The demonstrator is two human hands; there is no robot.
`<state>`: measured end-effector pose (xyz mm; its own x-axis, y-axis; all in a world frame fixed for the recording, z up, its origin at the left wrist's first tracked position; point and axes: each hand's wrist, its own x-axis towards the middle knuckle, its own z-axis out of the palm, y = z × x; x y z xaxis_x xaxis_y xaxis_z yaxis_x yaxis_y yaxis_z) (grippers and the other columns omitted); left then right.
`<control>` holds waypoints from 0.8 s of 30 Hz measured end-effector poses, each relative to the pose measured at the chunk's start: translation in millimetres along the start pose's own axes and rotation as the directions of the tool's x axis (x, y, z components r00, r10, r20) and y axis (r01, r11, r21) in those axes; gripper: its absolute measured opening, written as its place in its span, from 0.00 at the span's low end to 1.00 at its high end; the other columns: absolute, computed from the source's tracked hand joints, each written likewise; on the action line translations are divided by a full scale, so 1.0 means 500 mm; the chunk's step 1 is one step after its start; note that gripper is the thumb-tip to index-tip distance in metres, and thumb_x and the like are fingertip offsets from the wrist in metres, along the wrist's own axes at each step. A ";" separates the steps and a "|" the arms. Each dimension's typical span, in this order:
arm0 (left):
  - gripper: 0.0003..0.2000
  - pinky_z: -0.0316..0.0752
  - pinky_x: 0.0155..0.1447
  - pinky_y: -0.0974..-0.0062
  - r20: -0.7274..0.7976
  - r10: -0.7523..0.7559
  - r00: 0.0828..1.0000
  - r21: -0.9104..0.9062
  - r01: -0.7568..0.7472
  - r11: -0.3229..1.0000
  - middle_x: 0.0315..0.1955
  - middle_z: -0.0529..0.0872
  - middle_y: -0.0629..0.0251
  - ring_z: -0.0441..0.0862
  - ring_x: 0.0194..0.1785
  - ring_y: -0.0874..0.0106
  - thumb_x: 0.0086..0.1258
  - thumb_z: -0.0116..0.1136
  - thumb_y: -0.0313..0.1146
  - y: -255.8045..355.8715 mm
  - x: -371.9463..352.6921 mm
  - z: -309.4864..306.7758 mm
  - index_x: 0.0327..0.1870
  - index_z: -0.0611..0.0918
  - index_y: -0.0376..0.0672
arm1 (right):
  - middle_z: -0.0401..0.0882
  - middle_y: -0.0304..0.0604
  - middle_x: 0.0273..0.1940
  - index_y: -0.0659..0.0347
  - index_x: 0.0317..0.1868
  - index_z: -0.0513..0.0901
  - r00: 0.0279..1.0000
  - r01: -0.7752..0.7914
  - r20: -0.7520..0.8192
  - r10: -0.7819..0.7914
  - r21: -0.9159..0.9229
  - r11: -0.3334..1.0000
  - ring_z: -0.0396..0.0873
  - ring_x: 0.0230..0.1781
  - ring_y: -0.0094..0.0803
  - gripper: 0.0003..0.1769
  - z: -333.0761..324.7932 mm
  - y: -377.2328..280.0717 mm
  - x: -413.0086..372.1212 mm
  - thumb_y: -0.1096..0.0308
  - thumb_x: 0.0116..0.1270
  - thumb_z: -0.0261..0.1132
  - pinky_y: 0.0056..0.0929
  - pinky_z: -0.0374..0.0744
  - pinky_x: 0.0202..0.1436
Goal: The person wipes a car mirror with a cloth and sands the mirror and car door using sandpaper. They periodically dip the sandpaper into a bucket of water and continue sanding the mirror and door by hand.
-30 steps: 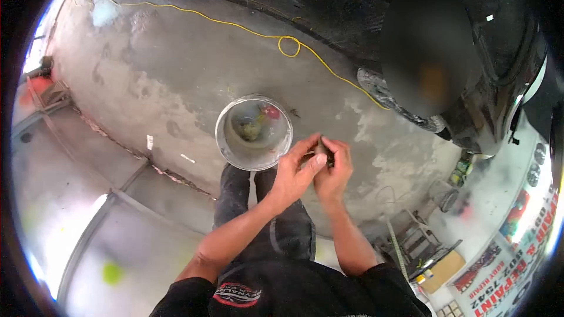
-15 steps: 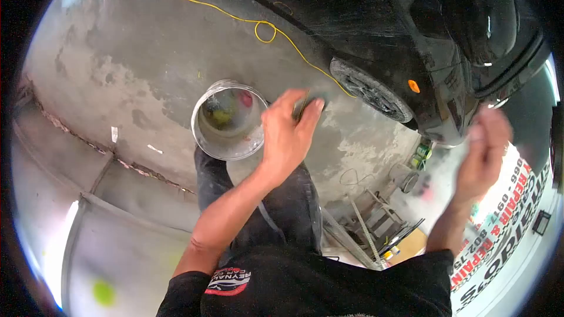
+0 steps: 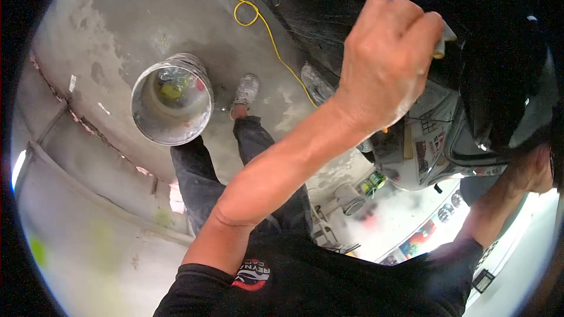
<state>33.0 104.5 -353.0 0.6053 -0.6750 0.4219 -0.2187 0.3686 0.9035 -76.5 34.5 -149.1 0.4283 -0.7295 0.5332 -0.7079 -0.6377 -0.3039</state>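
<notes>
Left hand [image 3: 388, 58] is raised on an outstretched arm, fist clenched around a small pale pad [image 3: 443, 40] at the black car [image 3: 499, 82]. Right hand [image 3: 531, 170] sits lower by the car; I cannot tell its grip.

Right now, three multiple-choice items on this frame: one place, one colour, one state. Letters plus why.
1. Where is the bucket? A on the floor by the person's trouser leg; B on a bench; C held in a hand.
2. What colour is the cord? A blue; B yellow; C red.
3. How is the left hand? A flat open; B inside the bucket; C closed on a pale pad.
Answers: 1 A, it stands on concrete beside the leg. 2 B, it shows plain yellow against the grey. 3 C, the fingers curl round the pad, raised high.
</notes>
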 end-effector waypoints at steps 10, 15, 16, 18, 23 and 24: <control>0.22 0.75 0.45 0.65 -0.051 0.014 0.999 -0.156 -0.022 0.988 0.39 0.83 0.56 0.79 0.41 0.58 0.48 0.67 0.19 -0.005 -0.062 0.062 0.50 0.85 0.32 | 0.78 0.51 0.61 0.69 0.68 0.75 0.982 0.187 0.050 -0.182 -0.125 0.974 0.80 0.61 0.35 0.27 0.007 0.017 0.002 0.54 0.85 0.50 0.33 0.83 0.63; 0.16 0.75 0.46 0.66 0.012 0.068 0.998 -0.254 -0.063 0.965 0.38 0.78 0.54 0.75 0.42 0.58 0.56 0.63 0.22 -0.009 -0.017 0.062 0.46 0.83 0.25 | 0.78 0.56 0.63 0.72 0.69 0.73 0.968 0.228 0.144 -0.208 -0.138 0.964 0.81 0.60 0.38 0.27 -0.011 0.016 0.002 0.56 0.85 0.48 0.35 0.83 0.63; 0.16 0.75 0.46 0.66 0.023 0.060 0.998 -0.262 -0.052 0.964 0.37 0.78 0.54 0.75 0.41 0.58 0.56 0.63 0.22 -0.011 -0.018 0.059 0.46 0.83 0.25 | 0.78 0.56 0.63 0.71 0.69 0.73 0.971 0.213 0.139 -0.193 -0.153 0.965 0.81 0.60 0.39 0.27 -0.012 0.014 -0.003 0.56 0.85 0.48 0.36 0.83 0.63; 0.15 0.75 0.45 0.66 0.044 0.045 0.998 -0.278 -0.031 0.960 0.36 0.77 0.54 0.74 0.41 0.58 0.56 0.63 0.23 -0.014 -0.019 0.054 0.45 0.83 0.25 | 0.77 0.56 0.63 0.71 0.69 0.73 0.975 0.203 0.128 -0.181 -0.182 0.962 0.81 0.60 0.39 0.27 -0.013 0.009 -0.006 0.55 0.85 0.48 0.36 0.83 0.63; 0.13 0.76 0.45 0.66 -0.015 0.046 0.999 -0.240 -0.048 0.970 0.33 0.77 0.54 0.73 0.40 0.59 0.56 0.63 0.22 -0.019 -0.031 0.062 0.42 0.83 0.25 | 0.77 0.57 0.64 0.71 0.69 0.73 0.980 0.183 0.118 -0.161 -0.214 0.959 0.80 0.61 0.39 0.28 -0.011 0.006 -0.009 0.55 0.85 0.48 0.37 0.83 0.63; 0.13 0.76 0.45 0.66 -0.016 0.043 0.999 -0.243 -0.046 0.969 0.33 0.77 0.54 0.74 0.41 0.59 0.56 0.63 0.22 -0.016 -0.026 0.066 0.42 0.83 0.25 | 0.77 0.57 0.64 0.71 0.69 0.73 0.980 0.183 0.118 -0.160 -0.220 0.958 0.80 0.61 0.39 0.28 -0.010 0.006 -0.009 0.55 0.85 0.48 0.37 0.83 0.63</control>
<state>1.8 89.2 -363.3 0.6073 -0.6484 0.4591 -0.0534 0.5433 0.8378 -83.4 36.8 -148.4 0.5989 -0.6424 0.4782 -0.7239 -0.6896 -0.0198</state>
